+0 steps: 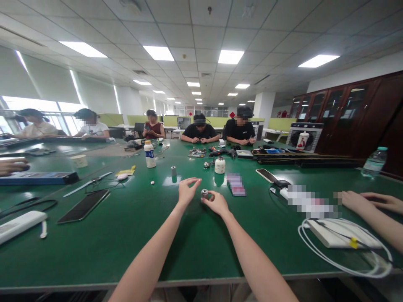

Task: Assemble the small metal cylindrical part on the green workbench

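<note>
Cylinder, small, grey and metallic, stands upright at the fingertips of the right hand, which grips it with the thumb on the near side and a finger at its right; whether its base touches the bench cannot be told. Just left of it is the left hand, fingers stretched toward the cylinder, the gap at their tips narrow; whether they pinch anything is too small to tell.

Beyond the left hand and a little to its left, a second grey cylinder stands upright, with a small white piece nearer and farther left. A bottle stands beyond those. Well left of the left hand lies a dark tablet.

Beyond the right hand stands a white jar; a flat, blurred-out item lies nearer, slightly to the right. Farther right are a phone, a white brick with looped cable, and a co-worker's hand.
</note>
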`<state>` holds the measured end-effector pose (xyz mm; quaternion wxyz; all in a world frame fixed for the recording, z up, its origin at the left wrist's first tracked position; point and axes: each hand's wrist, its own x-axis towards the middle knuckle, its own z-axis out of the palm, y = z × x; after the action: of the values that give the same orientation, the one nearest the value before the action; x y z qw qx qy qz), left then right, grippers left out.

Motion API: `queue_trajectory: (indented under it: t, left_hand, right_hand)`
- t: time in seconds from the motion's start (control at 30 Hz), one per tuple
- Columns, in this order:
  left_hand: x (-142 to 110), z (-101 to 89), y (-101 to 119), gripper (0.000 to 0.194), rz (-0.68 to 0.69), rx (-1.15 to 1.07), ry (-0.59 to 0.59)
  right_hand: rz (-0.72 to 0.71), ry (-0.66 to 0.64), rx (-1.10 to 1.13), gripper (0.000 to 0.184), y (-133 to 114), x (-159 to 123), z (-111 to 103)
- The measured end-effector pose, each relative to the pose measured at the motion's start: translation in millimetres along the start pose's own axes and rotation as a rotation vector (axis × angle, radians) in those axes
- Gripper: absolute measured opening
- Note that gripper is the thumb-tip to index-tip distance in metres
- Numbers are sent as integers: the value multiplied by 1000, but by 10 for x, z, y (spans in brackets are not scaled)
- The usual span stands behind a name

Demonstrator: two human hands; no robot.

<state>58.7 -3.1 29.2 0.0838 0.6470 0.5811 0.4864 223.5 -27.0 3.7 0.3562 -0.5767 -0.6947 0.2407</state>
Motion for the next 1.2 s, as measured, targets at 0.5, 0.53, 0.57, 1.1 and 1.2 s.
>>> queue_trajectory:
  t: [0.5,0.53,0.57,1.1,1.2]
  left_hand:
    - [-152,-166,-183,20,30,179,18]
    - [-151,-125,-111,20,89,123,-4]
    - [-158,-80,-48,19,122,83,-31]
    - [-199,146,-36,24,203,-104,-157]
    - [-235,129,-7,25,209,-118,-180]
  right_hand:
    - [-29,7,-30,42,33,-11,13]
    - [-32,8,-32,42,35,-10,18]
    - [-36,6,-35,41,39,-8,24]
    - [-24,-47,-92,36,-7,-68,-27]
    - [-36,-24,-76,38,-55,-46,-94]
